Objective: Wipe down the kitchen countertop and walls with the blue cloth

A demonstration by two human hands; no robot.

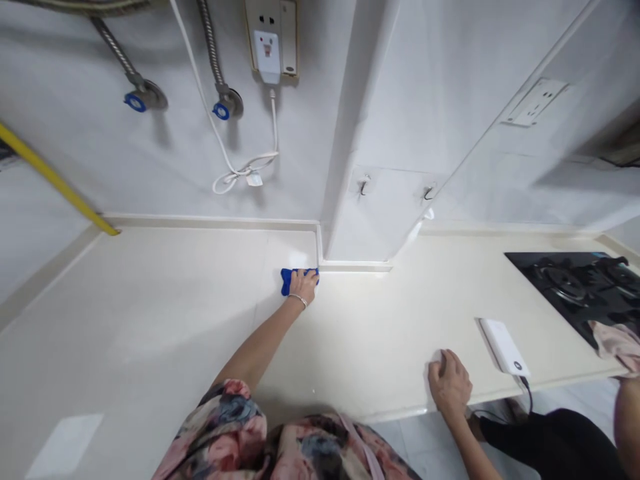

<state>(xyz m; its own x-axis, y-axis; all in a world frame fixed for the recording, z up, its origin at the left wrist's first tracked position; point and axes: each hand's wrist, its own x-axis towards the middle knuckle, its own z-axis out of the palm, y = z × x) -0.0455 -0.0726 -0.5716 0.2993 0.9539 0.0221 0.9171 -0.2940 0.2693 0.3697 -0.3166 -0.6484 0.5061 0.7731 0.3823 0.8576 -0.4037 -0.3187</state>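
My left hand is closed over a bright blue cloth. It presses the cloth on the cream countertop, beside the inner corner where the wall juts out. A thin bracelet circles that wrist. At the front edge of the counter, my right hand rests with its fingers loosely bent and the thumb apart, and nothing shows in it. A white power bank with a black cable lies to the right of this hand.
A black gas hob is set in the counter at right, with a pink cloth at its near corner. Another person's arm and black-clothed leg show below. Water valves, a plugged-in cord and a yellow pipe line the walls.
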